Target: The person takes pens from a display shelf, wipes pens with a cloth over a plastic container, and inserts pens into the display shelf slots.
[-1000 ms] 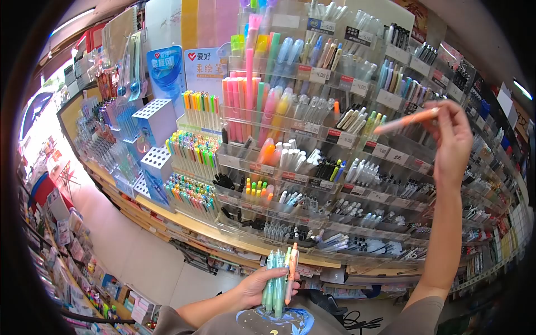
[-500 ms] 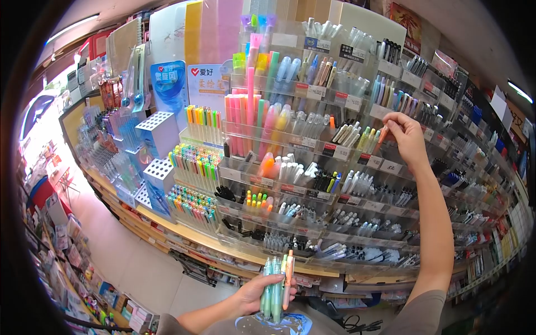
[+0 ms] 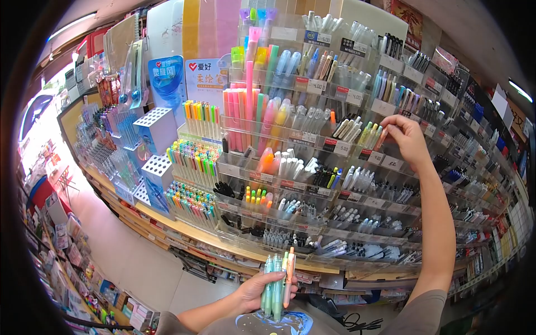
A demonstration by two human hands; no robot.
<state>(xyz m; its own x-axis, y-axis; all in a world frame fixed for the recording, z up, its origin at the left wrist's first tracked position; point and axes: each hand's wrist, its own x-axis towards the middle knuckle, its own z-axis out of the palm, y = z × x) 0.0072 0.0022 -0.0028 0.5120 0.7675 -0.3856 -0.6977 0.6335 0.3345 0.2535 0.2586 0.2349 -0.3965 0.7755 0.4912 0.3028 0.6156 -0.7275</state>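
In my left hand, low in front of my body, is a bunch of several pens. Most are translucent green pens, and an orange pen stands at the bunch's right side. My right hand reaches up to the clear rack. Its thumb and fingers pinch the top of another orange pen, whose lower part is in a rack compartment. Yellow-green pens stand just left of it in the same row. Price labels are fixed below that row.
Tiered clear racks with pens and markers fill the wall. Pink highlighters stand left of centre. White boxes with holes and colourful pens are further left. A wooden counter edge runs below; tiled floor shows at lower left.
My right hand has moved slightly down relative to the rack, with the orange pen now lower at its compartment. The view has shifted slightly. My left hand keeps its hold on the bunch.
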